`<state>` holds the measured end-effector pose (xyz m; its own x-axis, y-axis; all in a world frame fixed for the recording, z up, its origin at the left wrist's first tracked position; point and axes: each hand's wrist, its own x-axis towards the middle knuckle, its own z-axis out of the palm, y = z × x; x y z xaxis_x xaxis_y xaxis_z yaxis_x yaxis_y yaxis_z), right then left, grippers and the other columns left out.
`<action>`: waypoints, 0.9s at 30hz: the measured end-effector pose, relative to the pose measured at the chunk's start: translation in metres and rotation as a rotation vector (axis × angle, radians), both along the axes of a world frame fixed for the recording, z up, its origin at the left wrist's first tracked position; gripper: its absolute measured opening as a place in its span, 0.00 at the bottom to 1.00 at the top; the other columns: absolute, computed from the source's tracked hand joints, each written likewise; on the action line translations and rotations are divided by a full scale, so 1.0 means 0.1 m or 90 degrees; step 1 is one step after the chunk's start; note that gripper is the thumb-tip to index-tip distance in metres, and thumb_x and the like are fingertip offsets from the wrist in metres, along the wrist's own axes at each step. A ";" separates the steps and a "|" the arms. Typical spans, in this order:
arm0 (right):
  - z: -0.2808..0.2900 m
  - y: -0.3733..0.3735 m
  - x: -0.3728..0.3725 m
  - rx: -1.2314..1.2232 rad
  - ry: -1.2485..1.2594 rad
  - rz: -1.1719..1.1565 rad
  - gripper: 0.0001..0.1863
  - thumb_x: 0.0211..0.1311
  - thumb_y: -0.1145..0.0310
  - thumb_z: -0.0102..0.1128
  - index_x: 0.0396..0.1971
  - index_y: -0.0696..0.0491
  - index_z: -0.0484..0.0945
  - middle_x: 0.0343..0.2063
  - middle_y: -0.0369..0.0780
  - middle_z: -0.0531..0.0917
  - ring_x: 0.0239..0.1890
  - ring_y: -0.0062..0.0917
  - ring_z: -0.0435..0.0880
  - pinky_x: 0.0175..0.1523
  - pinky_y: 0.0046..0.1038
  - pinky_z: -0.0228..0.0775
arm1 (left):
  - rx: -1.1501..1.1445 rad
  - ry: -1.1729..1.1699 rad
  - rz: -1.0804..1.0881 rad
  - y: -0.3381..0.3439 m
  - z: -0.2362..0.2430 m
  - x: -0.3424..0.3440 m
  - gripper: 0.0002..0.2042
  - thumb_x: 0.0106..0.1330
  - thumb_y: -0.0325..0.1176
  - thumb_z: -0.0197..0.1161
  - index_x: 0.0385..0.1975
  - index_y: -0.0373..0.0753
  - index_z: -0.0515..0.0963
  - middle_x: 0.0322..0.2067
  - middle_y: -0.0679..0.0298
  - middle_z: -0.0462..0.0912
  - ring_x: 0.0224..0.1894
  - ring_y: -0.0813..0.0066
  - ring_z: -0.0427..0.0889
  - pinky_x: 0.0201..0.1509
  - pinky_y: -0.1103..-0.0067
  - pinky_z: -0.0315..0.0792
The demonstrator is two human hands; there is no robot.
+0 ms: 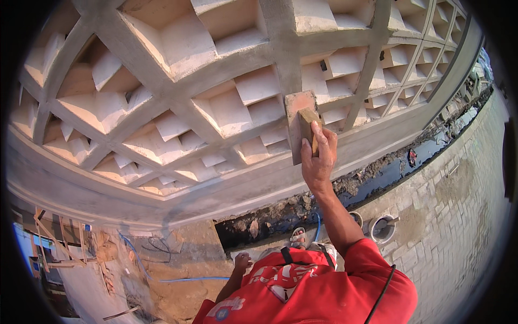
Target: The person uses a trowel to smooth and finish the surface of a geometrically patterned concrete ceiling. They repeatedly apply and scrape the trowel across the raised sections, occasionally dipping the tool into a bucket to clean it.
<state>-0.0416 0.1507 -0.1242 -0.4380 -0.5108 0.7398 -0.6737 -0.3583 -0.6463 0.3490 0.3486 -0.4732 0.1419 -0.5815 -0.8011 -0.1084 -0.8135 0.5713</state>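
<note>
My right hand point(319, 156) is closed around the wooden handle of a plastering float point(294, 127). The float's rectangular plate is up against a grey rib of the lattice wall point(288, 67), between pale, deep recesses. Pinkish colour marks the plate's upper end. Down beside my red shirt, my left hand point(243, 262) hangs away from the wall with its fingers curled in, and nothing shows in it.
A ditch with dark water point(377, 186) and rubble runs along the wall's foot. On the paving point(431, 216) to the right stands a bucket point(372, 229) with a tool in it. Blue hose point(194, 279) lies on dirt at left, near wooden poles point(59, 245).
</note>
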 end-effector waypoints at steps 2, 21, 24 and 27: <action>-0.31 0.14 0.08 0.069 0.022 0.015 0.27 0.47 0.83 0.57 0.52 0.56 0.70 0.39 0.47 0.73 0.41 0.36 0.74 0.46 0.29 0.66 | 0.010 -0.002 0.001 -0.03 0.03 -0.07 0.10 0.64 0.36 0.53 0.41 0.40 0.70 0.27 0.58 0.76 0.16 0.71 0.75 0.14 0.80 0.68; -0.68 -0.15 -0.78 -0.082 -0.735 0.489 0.26 0.60 0.69 0.55 0.58 0.58 0.62 0.49 0.41 0.74 0.46 0.24 0.77 0.48 0.25 0.74 | 0.012 -0.033 -0.058 0.08 0.01 0.09 0.11 0.64 0.37 0.51 0.42 0.39 0.70 0.30 0.57 0.76 0.18 0.70 0.77 0.18 0.78 0.71; -0.75 -0.23 -0.78 -0.092 -0.740 0.501 0.26 0.60 0.69 0.56 0.57 0.58 0.62 0.49 0.41 0.74 0.46 0.24 0.78 0.48 0.25 0.74 | 0.012 -0.060 -0.070 0.06 0.06 0.15 0.11 0.65 0.37 0.50 0.42 0.39 0.70 0.31 0.57 0.77 0.19 0.70 0.77 0.19 0.78 0.73; -0.77 -0.28 -0.80 -0.097 -0.732 0.519 0.26 0.60 0.69 0.56 0.57 0.59 0.62 0.48 0.41 0.75 0.45 0.23 0.78 0.47 0.24 0.74 | 0.010 -0.070 -0.044 0.07 0.08 0.18 0.10 0.64 0.36 0.51 0.40 0.40 0.71 0.28 0.58 0.76 0.16 0.72 0.75 0.15 0.80 0.68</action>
<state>-0.1211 0.1222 -0.2016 -0.4498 -0.8581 0.2478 0.6204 -0.4998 -0.6044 0.3671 0.3554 -0.4647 0.1894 -0.5808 -0.7917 -0.2249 -0.8105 0.5408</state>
